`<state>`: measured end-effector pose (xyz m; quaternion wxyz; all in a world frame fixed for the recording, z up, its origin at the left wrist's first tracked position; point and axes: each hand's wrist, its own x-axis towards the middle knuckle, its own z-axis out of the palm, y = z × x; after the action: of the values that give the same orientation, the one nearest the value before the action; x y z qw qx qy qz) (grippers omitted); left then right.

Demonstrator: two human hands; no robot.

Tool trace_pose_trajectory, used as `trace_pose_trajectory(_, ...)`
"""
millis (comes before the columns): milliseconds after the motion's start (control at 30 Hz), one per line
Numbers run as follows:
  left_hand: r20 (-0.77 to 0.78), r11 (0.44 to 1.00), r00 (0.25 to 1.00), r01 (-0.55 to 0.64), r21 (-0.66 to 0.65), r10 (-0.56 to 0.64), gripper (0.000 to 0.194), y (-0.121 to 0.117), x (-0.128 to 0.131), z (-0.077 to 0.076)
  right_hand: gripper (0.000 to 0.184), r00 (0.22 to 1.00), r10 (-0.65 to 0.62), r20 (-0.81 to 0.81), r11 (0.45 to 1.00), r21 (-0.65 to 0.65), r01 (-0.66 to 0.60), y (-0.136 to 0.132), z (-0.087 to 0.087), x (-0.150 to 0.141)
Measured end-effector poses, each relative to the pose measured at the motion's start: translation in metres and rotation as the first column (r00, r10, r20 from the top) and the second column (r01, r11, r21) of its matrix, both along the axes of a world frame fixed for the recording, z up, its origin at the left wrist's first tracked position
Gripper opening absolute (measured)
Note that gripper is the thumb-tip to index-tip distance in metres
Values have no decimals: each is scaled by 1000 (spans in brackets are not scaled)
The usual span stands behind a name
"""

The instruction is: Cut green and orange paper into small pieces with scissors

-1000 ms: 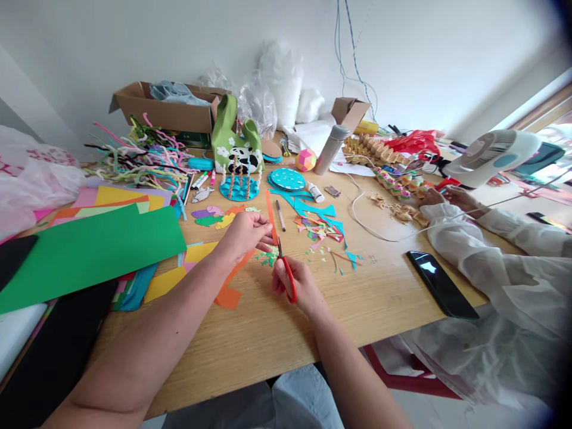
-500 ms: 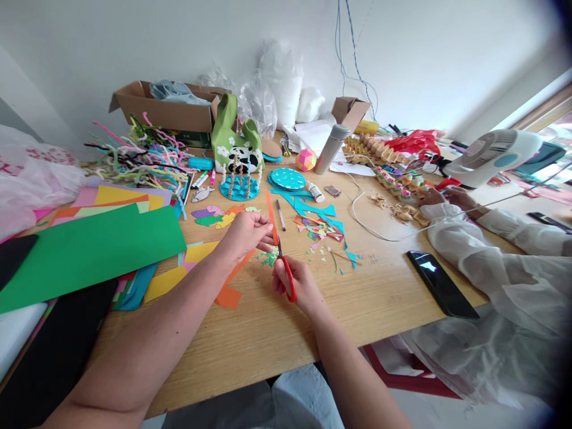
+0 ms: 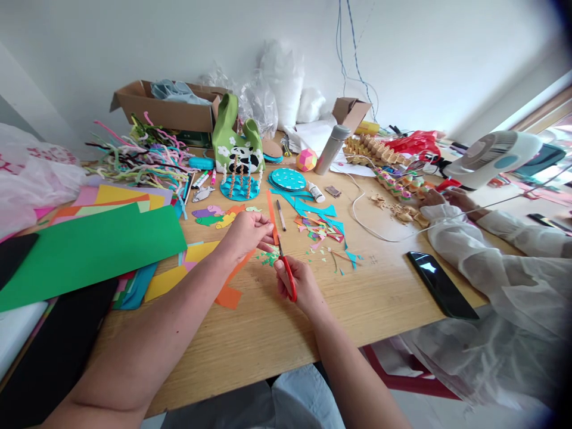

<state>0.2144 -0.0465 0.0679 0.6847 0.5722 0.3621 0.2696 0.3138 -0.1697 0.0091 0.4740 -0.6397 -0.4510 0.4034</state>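
Your left hand (image 3: 251,234) was nearly shut, its thumb and fingertips pinching a narrow orange strip (image 3: 270,215) near the strip's lower end. Your right hand (image 3: 301,285) was curled around the red handles of the scissors (image 3: 291,281), whose dark blades pointed towards 12 o'clock and met the bottom of the strip; how far apart the blades stood, you could not tell. Your 2 hands were close together above the worktop (image 3: 357,310).

Taking the scissors as the middle of the dial, you had the orange strip between 11 and 12 o'clock, with a slim pen (image 3: 281,215) lying just beside it at 12. Small green clippings (image 3: 269,258) were near at 10 o'clock, and the fish cutouts (image 3: 208,217) farther out the same way. An orange offcut (image 3: 229,297) lay between 8 and 9 o'clock, beyond it a large green sheet (image 3: 102,250) at 9.

At 11 o'clock stood a blue round base with twisted posts (image 3: 240,189); at 12, a dotted turquoise disc (image 3: 288,179). Towards 1 o'clock you had a small white bottle (image 3: 316,192) lying down and a grey flask (image 3: 331,152) tilted. Mixed paper scraps (image 3: 318,229) lay between 1 and 2. A co-worker's hands (image 3: 461,198) were well apart at 2 o'clock, and a black phone (image 3: 440,285) lay at 3.
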Motion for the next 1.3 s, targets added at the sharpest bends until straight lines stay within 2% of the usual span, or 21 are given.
trace_pose_trajectory(333,-41,1000,999,-5,9,5,11,-1,1,2,51,999,28,25,1000,-9,-28,1,-6,2)
trace_pose_trajectory(667,7,1000,1000,16,2,-16,7,1,1,-1,52,1000,-1,-4,1000,-11,1,2,-3,2)
trace_pose_trajectory(967,5,999,1000,29,23,-29,18,3,1,-6,51,1000,-14,1,1000,-18,14,2,-3,2)
trace_pose_trajectory(1300,6,999,999,44,-1,-44,20,2,2,-3,56,999,1,-33,999,-33,-2,1,8,-1)
